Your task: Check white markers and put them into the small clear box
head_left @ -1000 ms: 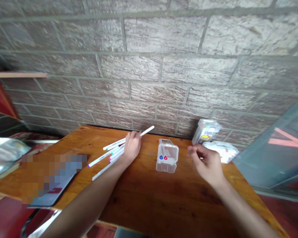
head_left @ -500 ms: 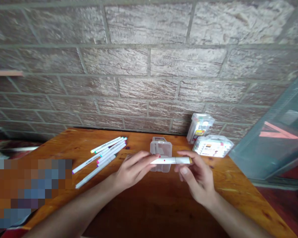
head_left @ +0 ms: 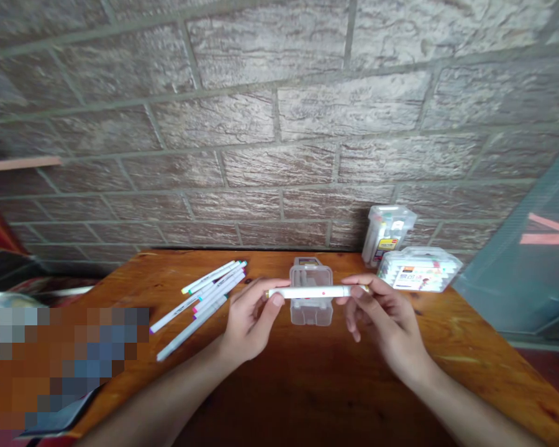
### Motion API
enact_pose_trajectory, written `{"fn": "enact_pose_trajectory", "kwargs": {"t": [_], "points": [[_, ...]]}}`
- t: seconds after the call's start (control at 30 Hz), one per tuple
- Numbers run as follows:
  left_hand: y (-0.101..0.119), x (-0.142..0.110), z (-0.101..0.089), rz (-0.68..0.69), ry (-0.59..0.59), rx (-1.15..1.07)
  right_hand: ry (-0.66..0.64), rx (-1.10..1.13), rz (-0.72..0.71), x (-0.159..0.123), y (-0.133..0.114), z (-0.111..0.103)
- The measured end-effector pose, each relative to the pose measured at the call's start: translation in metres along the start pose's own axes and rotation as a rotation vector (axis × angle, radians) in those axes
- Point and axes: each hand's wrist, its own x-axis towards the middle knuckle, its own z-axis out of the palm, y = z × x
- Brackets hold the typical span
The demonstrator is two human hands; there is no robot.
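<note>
A white marker (head_left: 307, 292) with yellowish ends is held level in the air over the table. My left hand (head_left: 251, 320) pinches its left end between thumb and fingers. My right hand (head_left: 386, 313) grips the capped right end, with its lower fingers hanging loose. Behind and below the marker stands a small clear plastic case (head_left: 311, 315) with its lid raised; the marker hides part of it. Several white markers (head_left: 205, 295) with coloured ends lie in a loose slanted group on the table, left of my left hand.
At the back right, an upright clear case of markers (head_left: 387, 236) stands against the brick wall (head_left: 279, 161). A wider clear case (head_left: 422, 270) sits in front of it. The wooden table (head_left: 298, 385) meets the wall at the back. A blurred-out patch (head_left: 74, 366) covers the left side.
My left thumb has come round onto the marker's left end, baring its tip. My right fingers have closed on the right end. The view has shifted slightly.
</note>
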Motion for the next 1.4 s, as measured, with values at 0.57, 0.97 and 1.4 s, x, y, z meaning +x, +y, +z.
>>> {"fn": "enact_pose_trajectory", "kwargs": {"t": [0.57, 0.97, 1.4], "points": [[-0.010, 0.001, 0.004, -0.169, 0.011, -0.122, 0.000, -0.090, -0.027, -0.002, -0.001, -0.002], [-0.004, 0.006, -0.001, -0.013, 0.061, -0.053, -0.004, -0.245, -0.084, -0.002, -0.006, -0.002], [0.003, 0.007, 0.004, -0.147, 0.065, -0.154, -0.036, -0.237, -0.035, -0.001, -0.012, 0.000]]}}
